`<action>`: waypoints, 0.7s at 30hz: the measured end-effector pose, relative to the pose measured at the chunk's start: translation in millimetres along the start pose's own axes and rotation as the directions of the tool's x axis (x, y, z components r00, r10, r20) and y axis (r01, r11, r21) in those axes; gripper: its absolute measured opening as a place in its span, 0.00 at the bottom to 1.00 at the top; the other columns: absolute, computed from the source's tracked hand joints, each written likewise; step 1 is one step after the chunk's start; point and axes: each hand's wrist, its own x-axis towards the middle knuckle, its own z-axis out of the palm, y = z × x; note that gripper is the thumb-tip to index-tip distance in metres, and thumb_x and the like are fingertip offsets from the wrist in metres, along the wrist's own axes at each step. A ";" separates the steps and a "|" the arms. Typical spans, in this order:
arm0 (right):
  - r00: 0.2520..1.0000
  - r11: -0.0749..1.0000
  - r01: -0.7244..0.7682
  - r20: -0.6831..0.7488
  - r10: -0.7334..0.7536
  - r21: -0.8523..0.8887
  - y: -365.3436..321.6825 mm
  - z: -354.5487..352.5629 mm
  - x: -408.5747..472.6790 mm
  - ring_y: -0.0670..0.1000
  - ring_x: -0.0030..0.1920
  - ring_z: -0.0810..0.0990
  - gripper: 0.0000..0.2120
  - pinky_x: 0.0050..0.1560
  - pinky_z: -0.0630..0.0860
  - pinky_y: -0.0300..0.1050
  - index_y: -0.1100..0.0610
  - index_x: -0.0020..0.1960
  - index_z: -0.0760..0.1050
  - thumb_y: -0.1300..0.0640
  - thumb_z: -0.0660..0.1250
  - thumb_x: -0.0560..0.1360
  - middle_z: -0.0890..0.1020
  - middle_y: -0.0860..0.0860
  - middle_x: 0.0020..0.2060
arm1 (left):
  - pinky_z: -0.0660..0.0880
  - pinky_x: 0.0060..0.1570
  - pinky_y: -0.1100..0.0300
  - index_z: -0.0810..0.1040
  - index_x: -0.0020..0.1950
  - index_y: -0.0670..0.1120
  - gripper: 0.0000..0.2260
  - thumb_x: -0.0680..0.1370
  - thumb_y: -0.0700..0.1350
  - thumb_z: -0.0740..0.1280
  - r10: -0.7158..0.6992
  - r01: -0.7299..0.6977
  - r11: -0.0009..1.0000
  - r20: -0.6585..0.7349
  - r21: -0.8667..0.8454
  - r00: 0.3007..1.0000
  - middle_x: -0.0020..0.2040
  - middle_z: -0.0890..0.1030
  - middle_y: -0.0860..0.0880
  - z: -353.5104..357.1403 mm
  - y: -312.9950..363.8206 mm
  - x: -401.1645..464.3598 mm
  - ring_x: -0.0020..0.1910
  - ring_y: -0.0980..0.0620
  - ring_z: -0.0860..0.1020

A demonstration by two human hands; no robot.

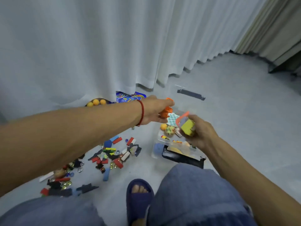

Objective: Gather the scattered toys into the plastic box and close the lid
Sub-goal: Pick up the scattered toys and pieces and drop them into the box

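A clear plastic box [164, 141], already part-filled with toys, is seen open on the floor [236, 111] in front of a crouching person's knees. An orange toy [166, 110] is gripped in the left hand [154, 110], held above the box. A yellow block [188, 127] and an orange-rimmed piece [181, 118] are clutched in the right hand [200, 132], also over the box. Both loads appear ready to be dropped in. Many scattered toys [112, 154] remain on the floor to the left. A dark strip, possibly the lid [190, 94], lies beyond the box; closing is judged far off.
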 end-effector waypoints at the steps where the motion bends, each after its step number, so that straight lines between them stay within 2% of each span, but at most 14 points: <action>1: 0.999 0.997 -0.034 -0.019 0.035 0.066 -3.6 -10.7 4.8 0.60 0.44 0.81 0.14 0.43 0.81 0.55 0.63 0.57 0.77 0.55 0.69 0.76 0.81 0.61 0.46 | 0.80 0.54 0.48 0.74 0.56 0.41 0.11 0.78 0.46 0.68 -0.018 0.017 0.999 0.025 0.031 1.000 0.40 0.75 0.46 9.4 5.5 3.6 0.38 0.50 0.74; 3: 0.997 0.987 -0.067 -0.025 0.071 0.147 -12.0 -28.7 7.1 0.61 0.49 0.80 0.15 0.51 0.81 0.57 0.65 0.57 0.72 0.53 0.64 0.78 0.79 0.63 0.47 | 0.77 0.60 0.50 0.75 0.50 0.43 0.06 0.80 0.45 0.65 -0.060 0.053 0.995 0.077 0.088 0.995 0.39 0.72 0.48 25.9 15.3 4.6 0.42 0.49 0.73; 4: 0.997 0.983 -0.069 -0.033 0.076 0.170 -15.6 -34.7 7.7 0.63 0.53 0.79 0.15 0.55 0.80 0.58 0.65 0.59 0.70 0.53 0.62 0.79 0.77 0.64 0.49 | 0.77 0.61 0.50 0.75 0.51 0.44 0.05 0.80 0.45 0.65 -0.066 0.056 0.991 0.078 0.120 0.995 0.42 0.72 0.47 30.3 18.6 5.4 0.48 0.47 0.75; 6: 0.998 0.986 -0.047 -0.035 0.053 0.159 -19.1 -40.6 7.6 0.64 0.58 0.75 0.17 0.60 0.78 0.59 0.64 0.63 0.67 0.54 0.61 0.79 0.73 0.64 0.55 | 0.77 0.60 0.52 0.72 0.63 0.43 0.14 0.79 0.45 0.66 -0.055 0.051 0.983 0.017 0.179 0.998 0.55 0.72 0.43 29.6 18.1 10.3 0.60 0.43 0.76; 7: 0.999 0.990 -0.045 -0.014 0.047 0.132 -20.1 -38.9 7.2 0.63 0.56 0.76 0.18 0.59 0.78 0.59 0.63 0.64 0.68 0.54 0.61 0.79 0.72 0.63 0.56 | 0.78 0.59 0.52 0.68 0.68 0.43 0.20 0.78 0.47 0.67 -0.053 0.056 0.976 -0.018 0.209 0.998 0.61 0.71 0.41 24.2 16.3 11.4 0.61 0.43 0.77; 10: 0.998 0.999 -0.032 0.060 0.033 -0.014 -18.0 -22.1 4.9 0.60 0.54 0.79 0.16 0.47 0.82 0.55 0.63 0.60 0.75 0.53 0.62 0.77 0.75 0.62 0.54 | 0.81 0.49 0.51 0.67 0.66 0.42 0.22 0.75 0.47 0.68 -0.053 0.074 0.962 -0.084 0.262 0.995 0.62 0.73 0.40 -9.5 5.0 7.9 0.52 0.44 0.80; 12: 0.992 0.988 0.015 0.124 0.003 -0.150 -12.3 -0.8 5.4 0.58 0.50 0.80 0.15 0.51 0.83 0.57 0.63 0.57 0.79 0.55 0.64 0.76 0.78 0.59 0.52 | 0.83 0.44 0.52 0.69 0.66 0.40 0.23 0.73 0.45 0.69 -0.038 0.081 0.964 -0.174 0.252 0.984 0.60 0.75 0.41 -47.4 -8.9 -0.9 0.50 0.46 0.80; 14: 0.975 0.950 0.069 0.224 0.001 -0.306 -4.5 30.0 4.2 0.57 0.48 0.81 0.15 0.56 0.81 0.57 0.63 0.58 0.80 0.56 0.66 0.76 0.80 0.59 0.51 | 0.82 0.41 0.54 0.72 0.64 0.39 0.19 0.74 0.44 0.68 -0.021 0.091 0.966 -0.277 0.242 0.961 0.55 0.74 0.42 -92.1 -29.2 -15.6 0.49 0.45 0.79; 17: 0.902 0.786 0.245 0.431 0.030 -0.568 8.2 87.2 -0.2 0.55 0.47 0.82 0.11 0.50 0.83 0.53 0.59 0.55 0.81 0.54 0.68 0.77 0.82 0.59 0.53 | 0.77 0.37 0.58 0.77 0.50 0.42 0.04 0.77 0.39 0.64 0.012 0.118 0.959 -0.457 0.256 0.889 0.48 0.74 0.42 -162.2 -66.0 -45.0 0.44 0.44 0.75; 19: 0.825 0.607 0.402 0.559 0.085 -0.685 17.7 126.1 -2.8 0.54 0.49 0.82 0.09 0.49 0.84 0.52 0.56 0.54 0.80 0.53 0.68 0.77 0.82 0.56 0.52 | 0.77 0.37 0.57 0.78 0.43 0.45 0.05 0.77 0.38 0.64 0.071 0.163 0.927 -0.588 0.336 0.806 0.45 0.77 0.43 -208.5 -92.8 -61.1 0.41 0.45 0.75; 21: 0.742 0.395 0.556 0.650 0.160 -0.732 28.4 163.8 -2.4 0.54 0.53 0.81 0.08 0.51 0.83 0.51 0.54 0.55 0.79 0.54 0.66 0.78 0.81 0.54 0.53 | 0.80 0.45 0.52 0.80 0.44 0.48 0.05 0.76 0.40 0.65 0.119 0.237 0.879 -0.672 0.413 0.731 0.47 0.82 0.43 -249.7 -115.4 -74.6 0.42 0.45 0.78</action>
